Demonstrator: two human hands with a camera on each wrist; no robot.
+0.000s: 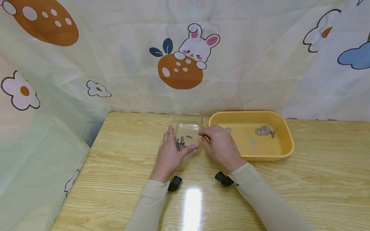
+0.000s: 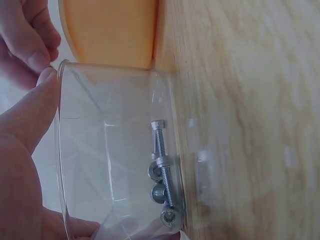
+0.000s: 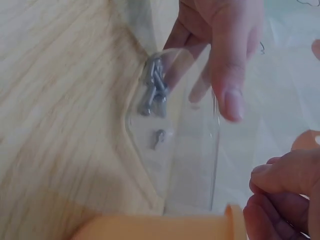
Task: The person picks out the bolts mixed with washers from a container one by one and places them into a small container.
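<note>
A clear plastic box [image 1: 201,127] sits on the table, and my left hand [image 1: 169,155] grips it with the thumb at the near rim and the fingers along the left side. Several socket-head screws [image 2: 167,182] lie bunched at one end inside it. Apart from them, a single small screw [image 1: 189,136] lies nearer the box's middle. My right hand [image 1: 223,147] is at the box's right rim, beside the yellow bin [image 1: 265,158]. Its thumb and fingertips are drawn together in the right wrist view, with no item showing between them.
Inside the yellow bin are several flat washers [image 1: 265,130] and a screw [image 1: 273,134] at its right end. The wooden table [image 1: 328,177] extends to both sides. A printed cloth [image 1: 252,62] hangs behind the table's back edge and at the left.
</note>
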